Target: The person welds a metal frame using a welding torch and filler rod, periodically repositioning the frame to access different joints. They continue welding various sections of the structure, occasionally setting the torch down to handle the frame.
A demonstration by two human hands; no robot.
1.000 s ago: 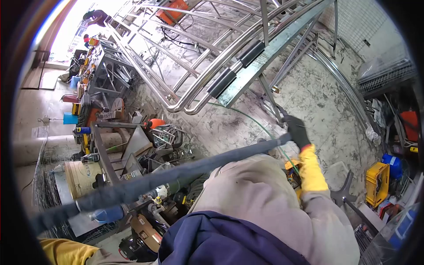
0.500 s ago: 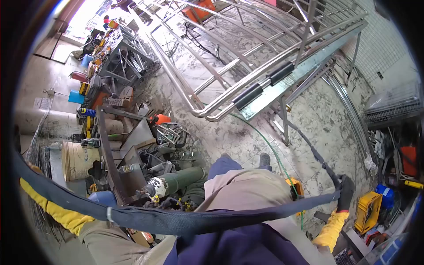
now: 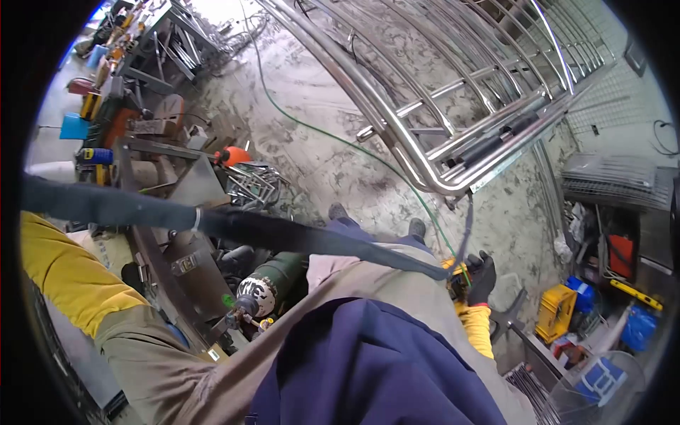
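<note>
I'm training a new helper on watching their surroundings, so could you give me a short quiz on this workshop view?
1. True or false: the long, dark fabric-sleeved cable passes in front of the person's body.

2. Which of these lies to the left of the person's legs?
A) the yellow plastic crate
B) the dark green metal cylinder with a white-patched top
C) the stack of wire mesh panels

3. Fill in the blank: the right hand, in a black glove, comes out of a sleeve coloured ____.

Key: 1. True; 2. B; 3. yellow
</note>
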